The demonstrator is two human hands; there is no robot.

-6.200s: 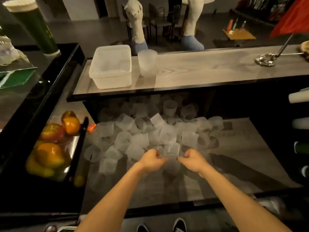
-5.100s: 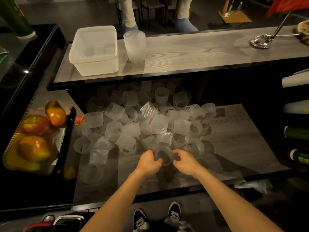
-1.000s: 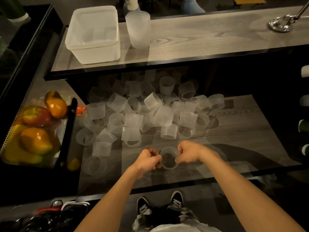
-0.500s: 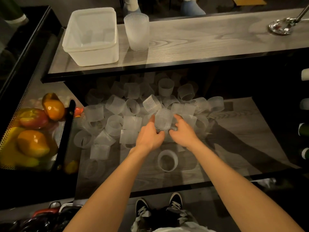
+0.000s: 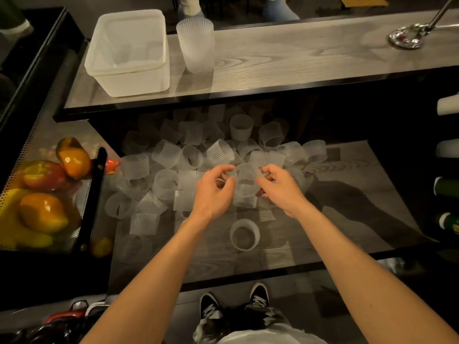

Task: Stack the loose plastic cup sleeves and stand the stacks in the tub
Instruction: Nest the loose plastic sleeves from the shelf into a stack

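Sleeve (image 5: 246,173) opening upward, pinched by left hand (image 5: 213,192), right hand (image 5: 280,189)

no text, brand, number or sign can be read anywhere in this view. the only label-like thing is on a dark bottle (image 5: 448,222) lying at the right edge of the scene. it carries a pale band and a yellow-green patch, but any print on it is too small and too dim to make out.
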